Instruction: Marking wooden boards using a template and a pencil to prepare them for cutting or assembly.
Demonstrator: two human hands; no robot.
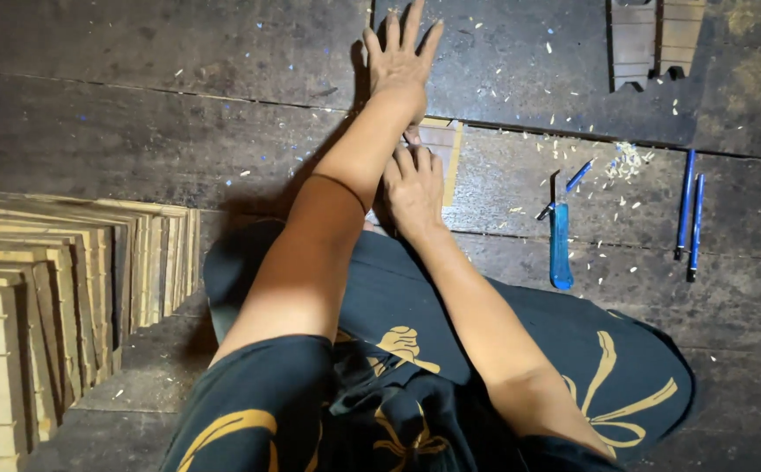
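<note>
Left hand (pixel 398 61) flat, fingers spread wide on the dark wooden floor (pixel 179 149), bracing. Right hand (pixel 414 188) presses the pale rectangular wooden piece (pixel 444 144), apparently steadying it; grip unclear. Blue-handled knife (pixel 560 240) lies nearby.

The left forearm (pixel 345 183) and right hand (pixel 414 188) hid most of the small tan panel (pixel 444 144). The stack (pixel 40 288) ran off the left and bottom edges. A wooden piece (pixel 656 39) was cut by the top edge. What the right fingers gripped could not be told.
</note>
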